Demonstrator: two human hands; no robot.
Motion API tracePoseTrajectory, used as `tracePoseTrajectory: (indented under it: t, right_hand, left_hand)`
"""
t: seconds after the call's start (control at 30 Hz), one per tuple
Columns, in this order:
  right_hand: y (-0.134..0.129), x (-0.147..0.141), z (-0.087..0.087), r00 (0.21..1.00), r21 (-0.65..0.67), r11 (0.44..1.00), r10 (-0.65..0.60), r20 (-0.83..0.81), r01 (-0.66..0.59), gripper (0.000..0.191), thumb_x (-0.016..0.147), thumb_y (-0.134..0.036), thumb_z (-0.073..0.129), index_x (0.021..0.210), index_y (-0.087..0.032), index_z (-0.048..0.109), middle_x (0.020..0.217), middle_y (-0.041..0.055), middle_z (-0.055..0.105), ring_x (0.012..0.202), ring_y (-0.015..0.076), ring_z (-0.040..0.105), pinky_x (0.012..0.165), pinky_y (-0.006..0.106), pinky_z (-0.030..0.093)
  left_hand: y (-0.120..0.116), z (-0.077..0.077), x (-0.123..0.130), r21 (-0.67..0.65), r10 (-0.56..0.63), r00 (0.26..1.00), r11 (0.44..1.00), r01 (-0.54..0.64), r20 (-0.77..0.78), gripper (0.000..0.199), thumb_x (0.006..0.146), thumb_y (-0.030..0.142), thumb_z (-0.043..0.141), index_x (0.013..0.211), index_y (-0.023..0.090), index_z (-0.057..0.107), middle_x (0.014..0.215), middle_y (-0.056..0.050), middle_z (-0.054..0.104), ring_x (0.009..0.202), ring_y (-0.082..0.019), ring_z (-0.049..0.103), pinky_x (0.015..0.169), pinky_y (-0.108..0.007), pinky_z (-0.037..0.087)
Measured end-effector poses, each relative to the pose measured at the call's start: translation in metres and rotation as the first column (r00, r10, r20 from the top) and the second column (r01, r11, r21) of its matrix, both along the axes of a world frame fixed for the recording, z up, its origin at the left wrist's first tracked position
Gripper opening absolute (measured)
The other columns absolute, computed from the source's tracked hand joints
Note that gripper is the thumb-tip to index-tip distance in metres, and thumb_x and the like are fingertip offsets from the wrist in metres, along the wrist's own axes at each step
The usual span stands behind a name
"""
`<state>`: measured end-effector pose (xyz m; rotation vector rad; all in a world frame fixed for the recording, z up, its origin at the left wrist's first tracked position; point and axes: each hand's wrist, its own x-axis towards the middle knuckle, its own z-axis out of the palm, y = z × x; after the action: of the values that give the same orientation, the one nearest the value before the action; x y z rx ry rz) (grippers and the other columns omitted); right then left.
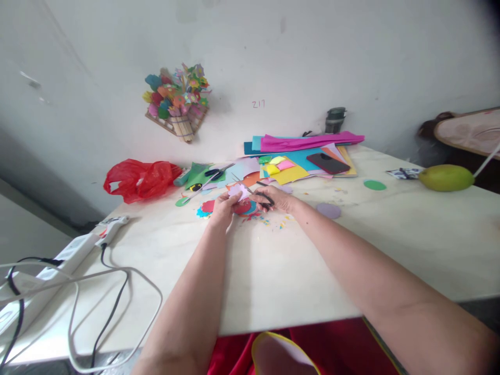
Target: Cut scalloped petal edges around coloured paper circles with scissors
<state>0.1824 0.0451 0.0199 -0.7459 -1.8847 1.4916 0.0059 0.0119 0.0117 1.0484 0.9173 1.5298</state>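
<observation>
My left hand (225, 208) pinches a pale lilac paper cutout (237, 191) with a scalloped edge, held a little above the table. My right hand (278, 200) is closed around the black handles of a pair of scissors (266, 198), whose blades point left toward the lilac paper. Whether the blades touch the paper is too small to tell. Beneath my hands lie red paper cutouts (208, 207) and blue ones (202, 213), partly hidden by my fingers. Small yellow and blue paper scraps (266, 221) are strewn in front of them.
Coloured paper sheets (300, 174) are stacked at the back, with a phone (328, 163) on top. A second pair of scissors (214, 173) lies by a red plastic bag (142, 179). A power strip (74, 250) and looping cables occupy the left; a yellow-green balloon (445, 178) rests right.
</observation>
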Motion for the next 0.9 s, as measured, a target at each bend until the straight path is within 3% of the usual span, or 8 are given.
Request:
tracePoseTrajectory:
  t: [0.37,0.63,0.9]
  right_hand:
    - [0.000,0.005,0.003,1.000,0.034,0.999,-0.001,-0.009,0.001,0.030,0.078,-0.041,0.063,0.070,-0.014,0.054,0.054,-0.0006,0.060,0.040,0.0067,0.052,0.031,0.014,0.031]
    - [0.004,-0.001,0.000,0.966,-0.046,0.981,-0.194,-0.172,0.189,0.036,0.059,-0.024,0.079,0.086,-0.015,0.058,0.059,-0.0036,0.059,0.047,0.0086,0.055,0.039,0.017,0.037]
    - [-0.002,-0.010,0.005,0.942,-0.083,0.970,-0.240,-0.235,0.227,0.032,0.055,-0.012,0.069,0.085,-0.015,0.056,0.058,-0.0062,0.055,0.049,0.0073,0.048,0.045,0.018,0.038]
  left_hand:
    - [0.003,-0.003,-0.005,0.046,-0.030,0.999,0.998,0.032,-0.039,0.026,0.054,0.029,0.082,0.058,0.015,0.061,0.049,0.003,0.051,0.046,-0.007,0.046,0.056,-0.024,0.048]
    - [0.001,-0.005,-0.002,-0.024,-0.151,0.984,0.988,0.150,-0.092,0.024,0.051,0.022,0.083,0.065,0.013,0.066,0.057,0.000,0.058,0.051,-0.010,0.053,0.061,-0.027,0.050]
    - [-0.004,-0.002,0.003,-0.052,-0.197,0.960,0.980,0.191,-0.199,0.024,0.050,0.026,0.083,0.063,0.013,0.068,0.058,-0.003,0.063,0.050,-0.011,0.054,0.049,-0.022,0.041]
